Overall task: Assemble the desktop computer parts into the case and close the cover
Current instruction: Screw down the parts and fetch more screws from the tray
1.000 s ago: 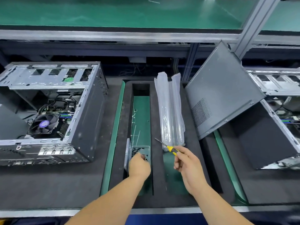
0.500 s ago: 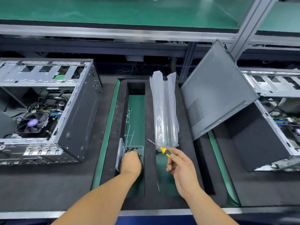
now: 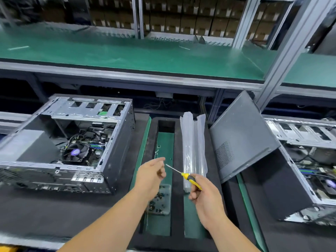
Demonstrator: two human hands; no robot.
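An open grey metal computer case [image 3: 72, 142] lies on its side at left, black fan and motherboard exposed. A dark grey side cover panel [image 3: 241, 139] leans tilted against a second open case [image 3: 300, 160] at right.

1. Even, cool overhead light is filling the workstation; no single lamp is showing.
2. The green shelf mat [image 3: 138, 51] is catching a pale sheen, and the clear plastic sleeve [image 3: 193, 148] is glinting along its folds.
3. Shadow is pooling under the shelf, and the open computer case [image 3: 76, 142] is staying dim inside.
4. Motion blur is smearing the cardboard boxes [image 3: 181, 20] at the top and the left and right margins.
5. Wide-angle distortion is bending the aluminium post [image 3: 283, 57] and shelf edges outward.
6. The centre is reading sharpest, though the screws in the parts tray [image 3: 166, 190] are looking soft.
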